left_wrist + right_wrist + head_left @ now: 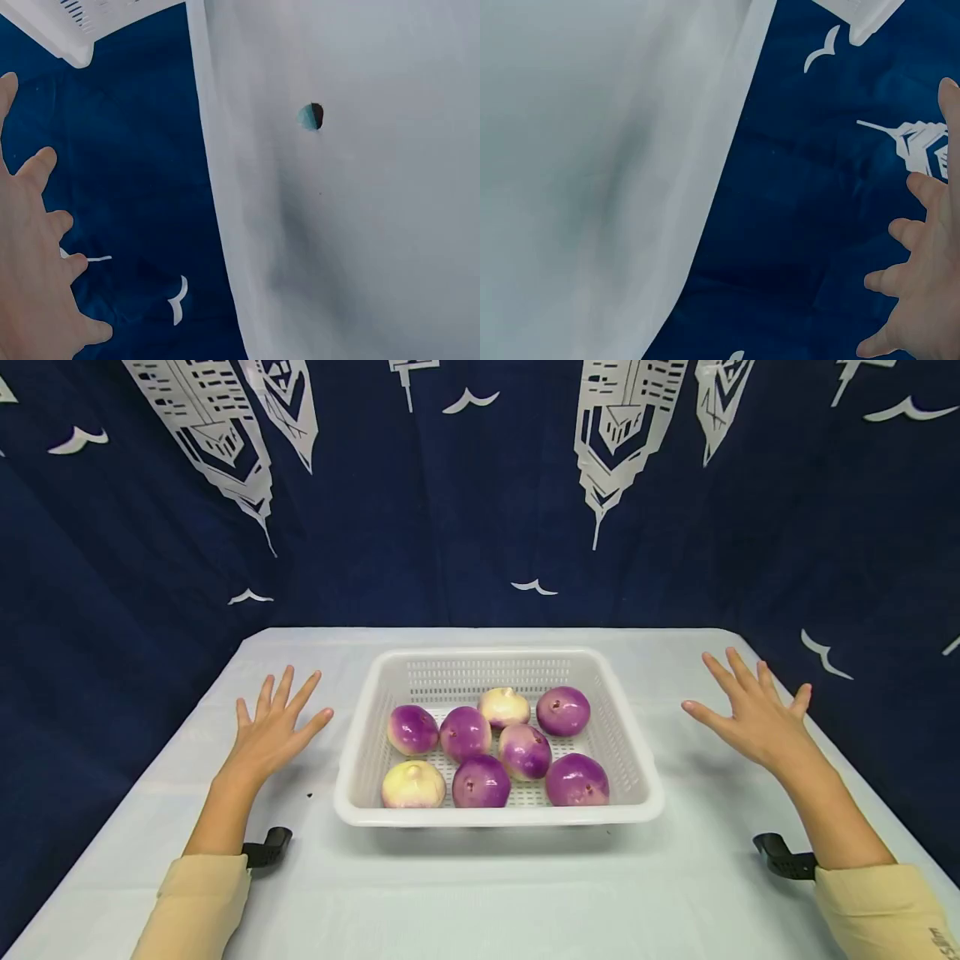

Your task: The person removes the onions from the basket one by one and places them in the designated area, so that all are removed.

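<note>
A white plastic basket point(498, 817) with slotted walls sits in the middle of the table. Inside lie several round purple-and-cream vegetables that look like turnips, such as a purple one point(481, 782) at the front and a paler one point(413, 785) at front left. To the left of the basket my left hand point(274, 731) hovers with fingers spread, touching nothing. My right hand point(761, 718) is held likewise on the right side, apart from the basket. Both wrist views show spread fingers, the left hand point(34, 255) and the right hand point(922, 277), with a basket corner above.
White cloth covers the table point(480, 902). A dark blue curtain point(420, 527) with white building and bird prints hangs behind it. Black wrist bands point(266, 848) sit by the sleeve cuffs. A small dark speck point(317, 116) marks the cloth on the left.
</note>
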Motion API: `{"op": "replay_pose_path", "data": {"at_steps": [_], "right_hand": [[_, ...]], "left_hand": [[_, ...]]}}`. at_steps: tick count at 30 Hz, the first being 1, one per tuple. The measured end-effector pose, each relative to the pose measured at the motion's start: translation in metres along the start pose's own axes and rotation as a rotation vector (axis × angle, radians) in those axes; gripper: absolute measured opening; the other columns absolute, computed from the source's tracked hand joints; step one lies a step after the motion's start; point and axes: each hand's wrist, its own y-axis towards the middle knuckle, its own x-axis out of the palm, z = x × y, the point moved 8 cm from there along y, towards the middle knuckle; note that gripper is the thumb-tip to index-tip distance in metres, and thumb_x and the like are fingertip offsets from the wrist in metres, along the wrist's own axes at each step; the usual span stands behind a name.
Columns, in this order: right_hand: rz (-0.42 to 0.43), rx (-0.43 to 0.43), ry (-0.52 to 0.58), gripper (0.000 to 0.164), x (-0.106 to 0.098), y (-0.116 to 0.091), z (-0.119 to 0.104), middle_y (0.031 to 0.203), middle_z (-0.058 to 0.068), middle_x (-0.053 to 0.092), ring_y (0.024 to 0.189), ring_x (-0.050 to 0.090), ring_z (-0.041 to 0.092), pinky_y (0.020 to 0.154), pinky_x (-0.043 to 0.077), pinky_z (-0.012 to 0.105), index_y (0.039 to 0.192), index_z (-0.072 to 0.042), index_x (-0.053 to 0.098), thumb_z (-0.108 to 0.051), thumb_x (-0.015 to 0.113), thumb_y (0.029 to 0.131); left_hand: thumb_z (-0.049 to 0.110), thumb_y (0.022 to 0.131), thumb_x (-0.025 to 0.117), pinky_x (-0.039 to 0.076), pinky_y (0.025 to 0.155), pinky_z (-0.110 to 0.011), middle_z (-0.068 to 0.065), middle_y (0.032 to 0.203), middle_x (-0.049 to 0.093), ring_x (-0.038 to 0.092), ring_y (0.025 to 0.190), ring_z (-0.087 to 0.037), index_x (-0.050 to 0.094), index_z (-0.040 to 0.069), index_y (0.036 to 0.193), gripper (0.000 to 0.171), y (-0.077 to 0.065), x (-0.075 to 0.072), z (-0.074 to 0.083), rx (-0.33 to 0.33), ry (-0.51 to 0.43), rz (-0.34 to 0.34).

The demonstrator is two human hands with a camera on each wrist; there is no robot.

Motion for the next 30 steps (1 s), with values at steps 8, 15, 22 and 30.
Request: {"op": "replay_pose_path", "data": {"at_steps": [8,15,22,30], "right_hand": [[0.006,-0.020,0.013,0.083,-0.005,-0.001,-0.011,0.152,0.017,-0.007,0.133,-0.008,0.051,0.091,-0.016,0.075,0.147,-0.023,0.005,-0.062,0.042,0.084],[0.020,-0.056,0.059,0.085,-0.009,-0.004,-0.023,0.152,0.019,-0.004,0.135,-0.005,0.048,0.099,-0.013,0.070,0.147,-0.017,0.007,-0.059,0.045,0.084],[0.018,-0.084,0.074,0.087,-0.011,-0.006,-0.036,0.152,0.018,-0.004,0.136,-0.001,0.046,0.105,-0.003,0.066,0.147,-0.015,0.007,-0.056,0.049,0.084],[0.031,-0.119,0.073,0.092,-0.015,-0.010,-0.055,0.153,0.016,-0.002,0.138,0.003,0.041,0.108,0.001,0.062,0.147,-0.012,0.004,-0.056,0.052,0.082]], "left_hand": [[0.061,0.089,0.031,-0.002,0.103,-0.068,-0.016,0.153,-0.002,-0.005,0.138,-0.042,0.010,0.029,0.146,0.069,-0.001,0.001,0.005,0.023,-0.043,0.019],[0.059,0.090,0.032,0.016,0.097,-0.073,-0.009,0.154,-0.007,-0.001,0.140,-0.038,0.008,0.033,0.146,0.066,-0.001,0.001,0.009,0.011,-0.106,0.006],[0.057,0.090,0.033,0.019,0.090,-0.077,0.000,0.154,-0.006,0.007,0.139,-0.039,0.009,0.038,0.144,0.062,0.001,0.002,0.013,0.012,-0.154,0.020],[0.054,0.092,0.032,0.016,0.090,-0.078,-0.002,0.155,-0.003,0.012,0.136,-0.046,0.011,0.039,0.144,0.059,0.002,0.005,0.019,0.027,-0.230,0.035]]}}
